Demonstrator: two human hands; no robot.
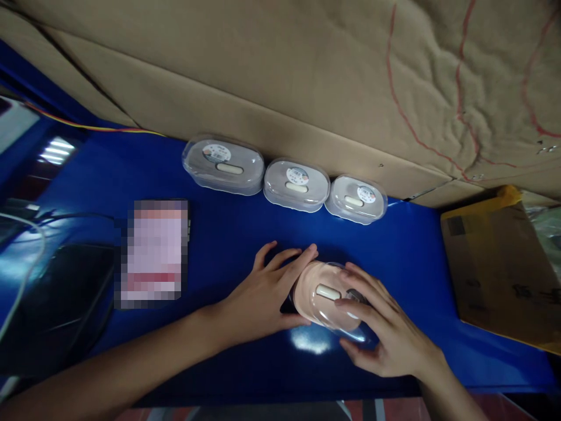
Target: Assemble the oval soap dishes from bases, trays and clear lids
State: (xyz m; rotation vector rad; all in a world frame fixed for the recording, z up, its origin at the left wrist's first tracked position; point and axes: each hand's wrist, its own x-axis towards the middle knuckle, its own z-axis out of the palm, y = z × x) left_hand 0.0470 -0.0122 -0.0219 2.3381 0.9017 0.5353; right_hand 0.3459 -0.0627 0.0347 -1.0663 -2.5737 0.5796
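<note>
The left hand (pixel 267 292) is cupping the left end of a peach-coloured oval container (pixel 304 292), while the right hand (pixel 390 327) is gripping its clear cover (pixel 360 334) at the opposite end. The container is lying directly between the two hands, touching the left, neither being clearly nearer; its long axis is running from left hand to right, slanting slightly toward the person. The cover appears to be projecting rightward past the peach body. A pale oblong piece (pixel 328 292) is showing on top, the surface is reflecting light, and the blue bench (pixel 412 257) is extending beneath.
</note>
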